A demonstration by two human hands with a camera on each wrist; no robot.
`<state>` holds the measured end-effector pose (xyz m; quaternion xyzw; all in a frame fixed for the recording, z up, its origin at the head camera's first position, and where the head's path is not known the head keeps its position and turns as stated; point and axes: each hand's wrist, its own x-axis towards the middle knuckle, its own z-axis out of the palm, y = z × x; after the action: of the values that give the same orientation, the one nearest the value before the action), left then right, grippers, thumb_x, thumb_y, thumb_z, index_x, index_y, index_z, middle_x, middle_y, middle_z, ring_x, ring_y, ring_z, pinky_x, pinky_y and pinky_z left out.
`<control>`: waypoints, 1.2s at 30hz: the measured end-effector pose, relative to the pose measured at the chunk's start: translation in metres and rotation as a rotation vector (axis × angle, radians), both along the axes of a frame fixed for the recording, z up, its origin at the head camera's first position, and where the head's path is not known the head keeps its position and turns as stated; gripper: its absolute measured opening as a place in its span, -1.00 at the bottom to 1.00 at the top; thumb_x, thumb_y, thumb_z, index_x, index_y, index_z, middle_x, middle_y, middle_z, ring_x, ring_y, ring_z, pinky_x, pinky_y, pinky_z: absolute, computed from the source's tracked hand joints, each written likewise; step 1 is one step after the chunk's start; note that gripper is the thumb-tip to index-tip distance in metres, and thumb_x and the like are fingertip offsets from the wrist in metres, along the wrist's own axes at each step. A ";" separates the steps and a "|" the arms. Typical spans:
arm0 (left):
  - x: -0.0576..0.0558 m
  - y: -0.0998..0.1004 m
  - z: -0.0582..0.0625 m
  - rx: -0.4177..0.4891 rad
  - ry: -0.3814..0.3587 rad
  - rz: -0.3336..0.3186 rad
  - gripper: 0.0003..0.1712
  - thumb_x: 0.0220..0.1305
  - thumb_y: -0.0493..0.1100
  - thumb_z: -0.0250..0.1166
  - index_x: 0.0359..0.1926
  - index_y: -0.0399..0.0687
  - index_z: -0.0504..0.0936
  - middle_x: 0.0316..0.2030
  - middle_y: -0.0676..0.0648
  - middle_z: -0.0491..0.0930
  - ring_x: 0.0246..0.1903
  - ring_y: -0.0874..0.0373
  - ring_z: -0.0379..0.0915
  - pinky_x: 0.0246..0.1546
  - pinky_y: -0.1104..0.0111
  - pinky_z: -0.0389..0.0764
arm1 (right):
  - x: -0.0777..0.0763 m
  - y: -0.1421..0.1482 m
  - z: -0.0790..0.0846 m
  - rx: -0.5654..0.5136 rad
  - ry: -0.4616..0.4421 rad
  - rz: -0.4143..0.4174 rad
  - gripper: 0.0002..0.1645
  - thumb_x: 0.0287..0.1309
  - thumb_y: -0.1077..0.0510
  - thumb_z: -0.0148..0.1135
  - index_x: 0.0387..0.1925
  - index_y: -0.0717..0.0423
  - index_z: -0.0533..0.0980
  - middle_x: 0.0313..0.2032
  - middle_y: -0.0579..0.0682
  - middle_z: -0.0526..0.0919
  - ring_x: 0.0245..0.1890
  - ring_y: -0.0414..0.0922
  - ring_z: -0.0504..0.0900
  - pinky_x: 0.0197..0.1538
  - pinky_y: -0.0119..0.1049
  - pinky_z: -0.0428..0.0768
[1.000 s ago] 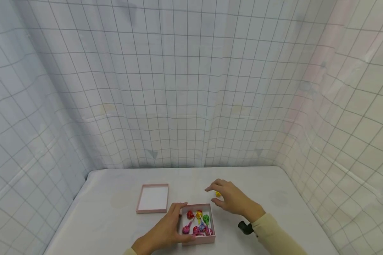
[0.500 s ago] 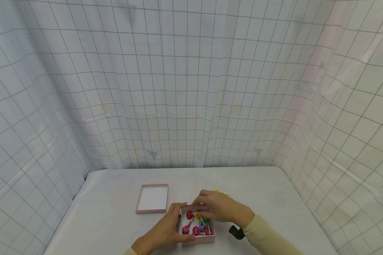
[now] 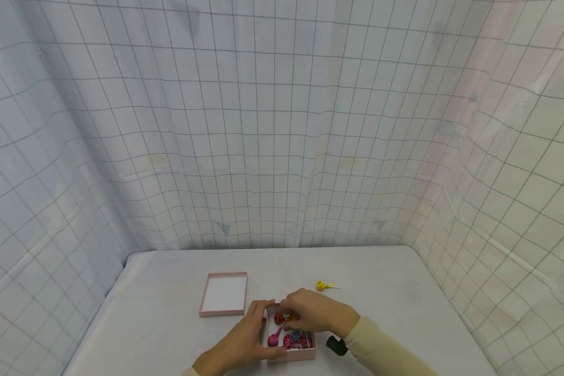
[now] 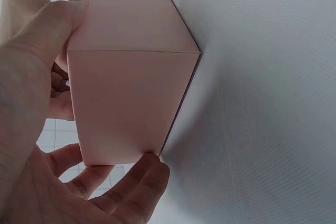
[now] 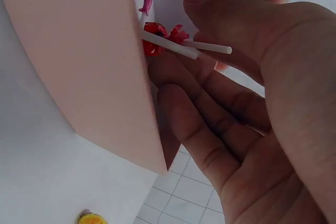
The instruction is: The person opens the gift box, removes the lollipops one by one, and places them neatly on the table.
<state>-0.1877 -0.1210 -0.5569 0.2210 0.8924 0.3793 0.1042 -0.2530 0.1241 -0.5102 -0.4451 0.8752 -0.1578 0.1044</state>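
A pink open-topped box (image 3: 296, 355) with several wrapped lollipops inside stands near the front of the table. My left hand (image 3: 242, 337) grips it from the left, thumb at the near wall and fingers round the far side; the left wrist view shows the pink walls between them. My right hand (image 3: 312, 312) reaches into the box from the right, over part of the candy. In the right wrist view its thumb and fingers stand apart around white lollipop sticks and a red lollipop (image 5: 153, 35). A purple lollipop (image 3: 273, 340) shows at the box's front left.
A shallow pink box lid (image 3: 223, 293) with a white inside lies behind and left of the box. One yellow lollipop (image 3: 320, 285) lies on the white table behind my right hand. Grid-patterned white curtains (image 3: 272, 156) enclose the back and sides.
My right hand has moved left and forward, from over the yellow lollipop into the box. That lollipop is now uncovered. My left hand keeps its grip on the box.
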 end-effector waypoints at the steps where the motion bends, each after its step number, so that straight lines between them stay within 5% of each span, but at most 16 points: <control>1: 0.000 0.000 0.000 0.002 0.000 -0.001 0.38 0.24 0.36 0.76 0.77 -0.17 0.22 0.62 -0.23 0.36 0.36 -0.03 0.60 0.41 -0.06 0.73 | -0.001 -0.001 -0.001 0.005 0.000 0.002 -0.73 0.49 0.11 0.64 0.13 0.03 0.83 -0.14 -0.19 0.87 -0.25 -0.50 0.58 -0.06 -0.61 0.62; 15: 0.001 0.000 0.001 0.009 0.013 0.000 0.36 0.26 0.34 0.76 0.77 -0.18 0.23 0.62 -0.22 0.36 0.36 -0.04 0.61 0.39 0.08 0.74 | -0.004 -0.003 -0.008 -0.063 -0.097 -0.001 -0.84 0.56 0.26 0.54 0.04 0.05 0.89 -0.05 -0.17 0.96 -0.14 -0.55 0.71 0.04 -0.62 0.70; 23: 0.000 0.002 0.002 0.010 -0.004 -0.002 0.38 0.26 0.34 0.76 0.78 -0.17 0.21 0.64 -0.24 0.33 0.53 -0.16 0.54 0.52 -0.20 0.64 | -0.005 -0.001 -0.012 -0.136 -0.078 0.005 -0.89 0.47 0.26 0.62 -0.05 0.05 0.87 -0.10 -0.20 0.95 -0.15 -0.56 0.74 0.00 -0.65 0.70; 36: -0.002 0.002 0.000 0.011 -0.052 0.013 0.36 0.24 0.26 0.80 0.78 -0.15 0.23 0.55 -0.23 0.39 0.34 -0.07 0.59 0.42 -0.17 0.72 | -0.002 0.013 -0.013 -0.213 -0.038 -0.022 -0.91 0.55 0.23 0.55 -0.15 -0.03 0.81 -0.21 -0.23 0.91 -0.32 -0.60 0.59 -0.18 -0.66 0.64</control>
<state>-0.1893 -0.1193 -0.5571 0.2059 0.8886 0.3907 0.1237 -0.2547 0.1370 -0.5236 -0.4409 0.8562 -0.2596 0.0712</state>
